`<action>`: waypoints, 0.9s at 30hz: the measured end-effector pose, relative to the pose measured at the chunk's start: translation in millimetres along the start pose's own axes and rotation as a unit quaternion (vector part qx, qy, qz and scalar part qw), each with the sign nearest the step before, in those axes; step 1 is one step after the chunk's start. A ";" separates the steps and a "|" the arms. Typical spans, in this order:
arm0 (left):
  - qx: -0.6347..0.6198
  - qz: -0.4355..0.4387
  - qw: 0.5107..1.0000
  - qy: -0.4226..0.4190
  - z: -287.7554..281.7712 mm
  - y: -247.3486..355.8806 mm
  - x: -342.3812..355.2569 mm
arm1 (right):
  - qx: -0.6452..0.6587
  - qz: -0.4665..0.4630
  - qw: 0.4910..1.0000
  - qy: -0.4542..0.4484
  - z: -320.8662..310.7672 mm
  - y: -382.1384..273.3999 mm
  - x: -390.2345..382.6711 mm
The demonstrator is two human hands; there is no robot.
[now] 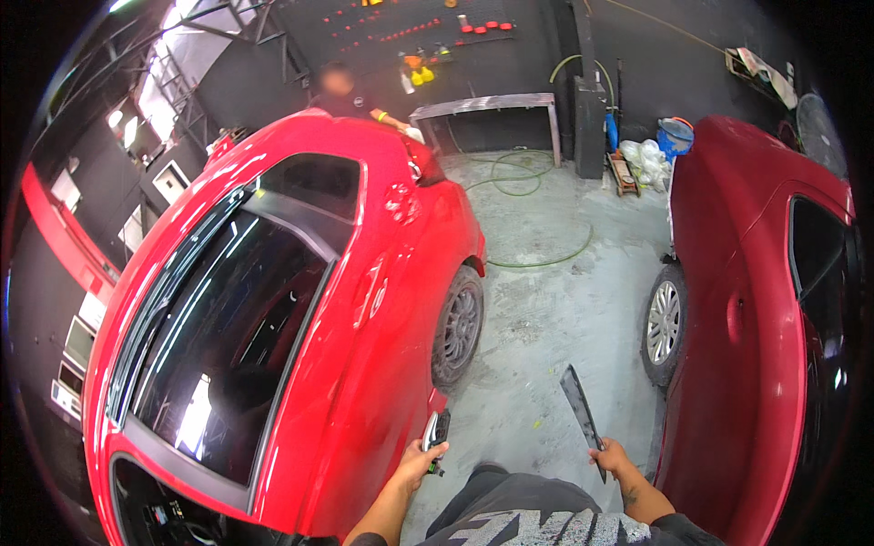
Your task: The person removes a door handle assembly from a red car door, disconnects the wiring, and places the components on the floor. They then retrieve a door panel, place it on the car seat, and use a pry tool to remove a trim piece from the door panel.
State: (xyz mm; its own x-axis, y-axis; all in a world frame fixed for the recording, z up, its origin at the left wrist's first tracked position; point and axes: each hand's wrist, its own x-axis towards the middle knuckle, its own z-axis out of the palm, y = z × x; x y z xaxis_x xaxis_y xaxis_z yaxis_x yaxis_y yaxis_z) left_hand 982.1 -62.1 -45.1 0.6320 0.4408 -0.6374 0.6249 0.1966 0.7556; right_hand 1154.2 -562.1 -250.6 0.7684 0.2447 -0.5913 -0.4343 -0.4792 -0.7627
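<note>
My left hand [418, 461] is closed around a small black and silver-white part [438, 428], with a bit of green at its lower end; its exact kind I cannot make out. It is held beside the flank of the bright red car [364, 364], near the rear wheel [458, 326]. In my right hand [615, 457] is a long, flat, dark trim strip [579, 403], gripped near its lower end and slanting up and to the left. That hand is between my body and the darker red car [728, 382].
A concrete floor [537, 337] runs between the two cars. A green hose [546, 262] curls across it. Beyond stand a metal frame [482, 106], a blue bucket [675, 136] and plastic bags [645, 153]. Another person [350, 102] is at the red car's far end.
</note>
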 end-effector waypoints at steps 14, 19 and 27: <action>-0.119 0.003 0.992 -0.044 151.4 272.0 323.0 | -0.105 -0.006 0.994 0.012 -180.5 -229.0 296.7; -0.094 0.033 0.993 -0.059 202.6 412.0 426.2 | -0.109 0.039 0.991 0.061 -260.8 -254.1 358.3; -0.064 0.099 0.990 -0.077 325.6 588.2 571.7 | 0.042 0.240 0.951 0.189 -315.8 -234.8 499.8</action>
State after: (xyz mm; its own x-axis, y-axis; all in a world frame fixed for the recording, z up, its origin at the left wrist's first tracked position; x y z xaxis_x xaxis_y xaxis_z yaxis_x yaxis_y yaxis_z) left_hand 1860.3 20.3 -14.3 0.8049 0.3456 -0.4825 0.4242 0.2336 0.8749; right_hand 1788.6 -593.4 -284.4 0.5799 -0.3133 -0.7520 -0.8011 -0.3869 -0.4567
